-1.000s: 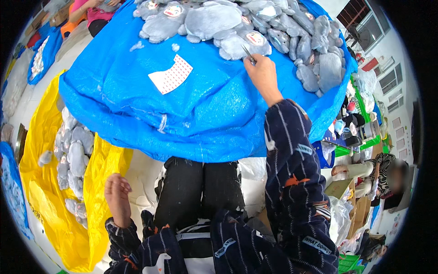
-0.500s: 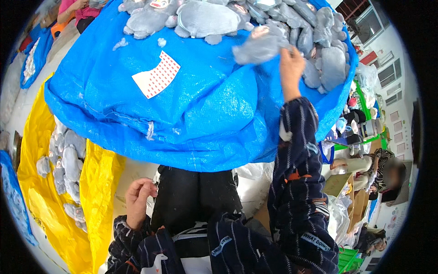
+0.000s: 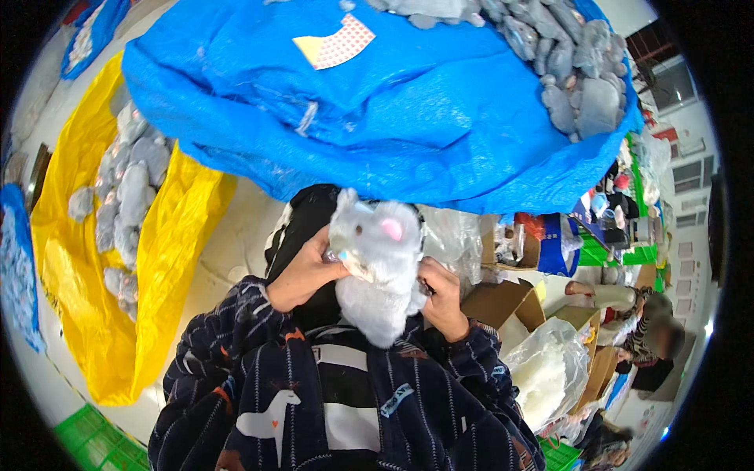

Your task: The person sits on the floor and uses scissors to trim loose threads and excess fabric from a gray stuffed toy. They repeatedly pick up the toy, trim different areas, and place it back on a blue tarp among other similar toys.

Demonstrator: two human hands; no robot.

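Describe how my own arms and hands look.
Your left sleeve and right sleeve are loose and dark navy, with thin pale stripes; small orange motifs show on the left one. Your left hand and right hand are bare, with no gloves over the fingers.

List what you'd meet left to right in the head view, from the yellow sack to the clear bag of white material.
Yellow sack → left hand → gray plush toy → right hand → clear plastic bag.

The striped navy jacket bears animal prints.
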